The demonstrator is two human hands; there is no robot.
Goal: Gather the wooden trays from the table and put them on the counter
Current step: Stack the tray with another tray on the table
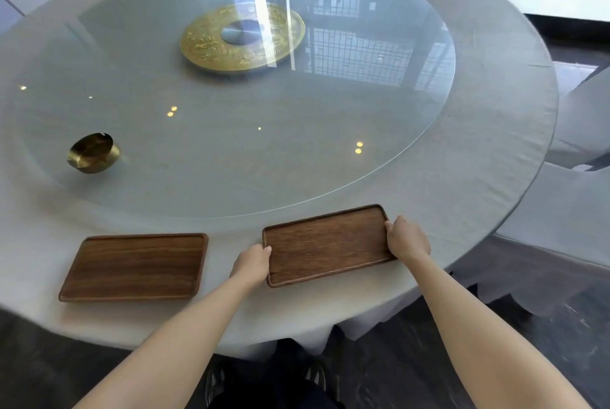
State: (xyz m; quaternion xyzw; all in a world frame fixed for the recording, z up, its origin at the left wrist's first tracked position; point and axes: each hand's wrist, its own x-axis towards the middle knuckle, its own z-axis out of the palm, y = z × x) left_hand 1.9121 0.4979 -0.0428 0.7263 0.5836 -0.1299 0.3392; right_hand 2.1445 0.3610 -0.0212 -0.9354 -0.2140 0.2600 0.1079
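Two rectangular dark wooden trays lie near the front edge of a round table (pixel 495 118) covered in pale cloth. The right tray (pixel 325 245) sits slightly turned, and both my hands hold it by its short ends. My left hand (pixel 251 264) grips its left end, thumb on the rim. My right hand (pixel 406 238) grips its right end. The left tray (pixel 135 266) lies flat and untouched, about a hand's width left of my left hand. No counter shows clearly.
A large glass turntable (pixel 330 161) covers the table's middle, with a gold disc (pixel 242 37) at its centre. A brass ashtray (pixel 93 153) stands on the glass at the left. Cloth-covered chairs (pixel 561 210) stand at the right and far left. Dark floor lies below.
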